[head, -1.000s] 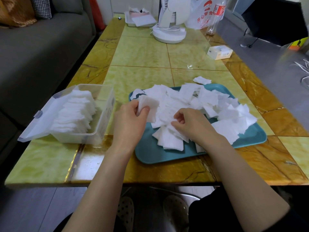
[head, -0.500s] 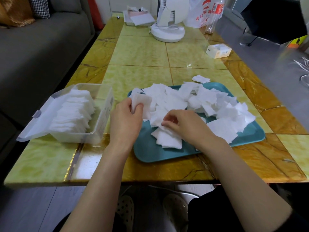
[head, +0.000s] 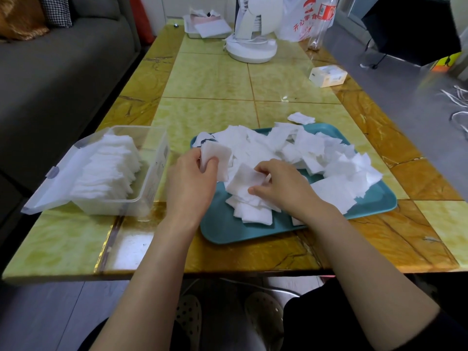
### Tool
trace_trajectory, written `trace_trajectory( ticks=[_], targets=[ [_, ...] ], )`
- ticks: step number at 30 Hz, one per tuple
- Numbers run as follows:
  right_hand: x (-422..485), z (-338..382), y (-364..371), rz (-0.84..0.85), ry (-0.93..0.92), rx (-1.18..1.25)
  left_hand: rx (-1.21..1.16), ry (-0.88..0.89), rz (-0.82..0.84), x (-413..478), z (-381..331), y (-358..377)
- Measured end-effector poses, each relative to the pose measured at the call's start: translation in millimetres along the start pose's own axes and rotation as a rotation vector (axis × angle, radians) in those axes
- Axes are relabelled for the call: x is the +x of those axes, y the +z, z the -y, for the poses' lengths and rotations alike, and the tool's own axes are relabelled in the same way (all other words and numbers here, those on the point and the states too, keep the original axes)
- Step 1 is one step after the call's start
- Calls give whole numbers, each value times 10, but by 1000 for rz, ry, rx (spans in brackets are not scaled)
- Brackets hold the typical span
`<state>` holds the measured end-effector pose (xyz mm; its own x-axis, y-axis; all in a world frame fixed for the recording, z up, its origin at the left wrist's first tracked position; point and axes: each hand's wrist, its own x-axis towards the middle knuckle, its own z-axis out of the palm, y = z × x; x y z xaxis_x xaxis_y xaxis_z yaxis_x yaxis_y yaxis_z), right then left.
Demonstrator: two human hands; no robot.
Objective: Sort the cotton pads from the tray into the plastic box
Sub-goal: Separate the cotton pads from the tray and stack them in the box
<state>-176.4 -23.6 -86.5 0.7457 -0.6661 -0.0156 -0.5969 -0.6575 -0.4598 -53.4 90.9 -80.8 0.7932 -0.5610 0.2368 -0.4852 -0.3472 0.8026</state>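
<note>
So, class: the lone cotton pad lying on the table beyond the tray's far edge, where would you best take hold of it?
Probably pinch the lone cotton pad by its near edge, coming from above across the tray. It lies flat on the table, so only an edge offers purchase.

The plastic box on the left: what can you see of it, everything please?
The plastic box is clear and rectangular, standing on the table left of the teal tray, apart from it. Its hinged lid lies open to the left, past the table's edge. A tidy stack of white cotton pads fills its left side; the right side is bare. The left hand is close beside it but seems not to touch.
</note>
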Motion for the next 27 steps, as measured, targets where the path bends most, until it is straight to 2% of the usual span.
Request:
trace_trajectory(
  ticks=[7, 11, 16, 20, 27],
  targets=[
    [-1, -7, 10, -199, -34, 53, -19, 16, -2, 8, 21, 0],
    [6, 9, -59, -333, -57, 331, -42, 0, -3, 24, 44, -3],
    [-12, 94, -116, -263, -117, 587, -48, 4, 27, 32, 50, 7],
    [-24, 146, -87, -194, -203, 537, -117, 17, 161, 30, 17, 34],
    [2, 194, -12, -235, -248, 524, -203, 62, 304, -20, -27, 39]
  ],
)
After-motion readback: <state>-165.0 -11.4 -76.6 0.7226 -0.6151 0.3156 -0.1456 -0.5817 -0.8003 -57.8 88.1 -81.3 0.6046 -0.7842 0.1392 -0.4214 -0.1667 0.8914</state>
